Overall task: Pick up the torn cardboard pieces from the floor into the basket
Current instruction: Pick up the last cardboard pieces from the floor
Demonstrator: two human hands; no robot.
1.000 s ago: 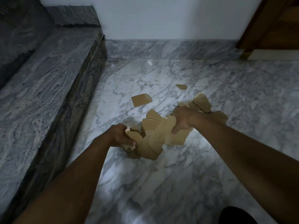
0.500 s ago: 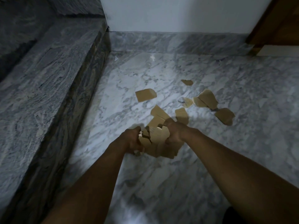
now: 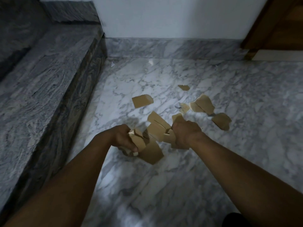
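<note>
A bunch of torn tan cardboard pieces (image 3: 151, 152) is gripped in the curled left hand (image 3: 123, 138), and a second bunch (image 3: 165, 137) is clutched in the right hand (image 3: 185, 135). Further flat tan scraps (image 3: 202, 105) are seen lying on the grey-veined white marble floor (image 3: 164, 185) beyond both hands.

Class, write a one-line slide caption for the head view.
Left hand and right hand grip torn cardboard; loose pieces lie on the marble floor.

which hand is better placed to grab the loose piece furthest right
Right, probably. The right hand is nearest that loose piece and on its side; the left hand would have to cross over. Both hands grip cardboard scraps, so spare room is small.
</note>
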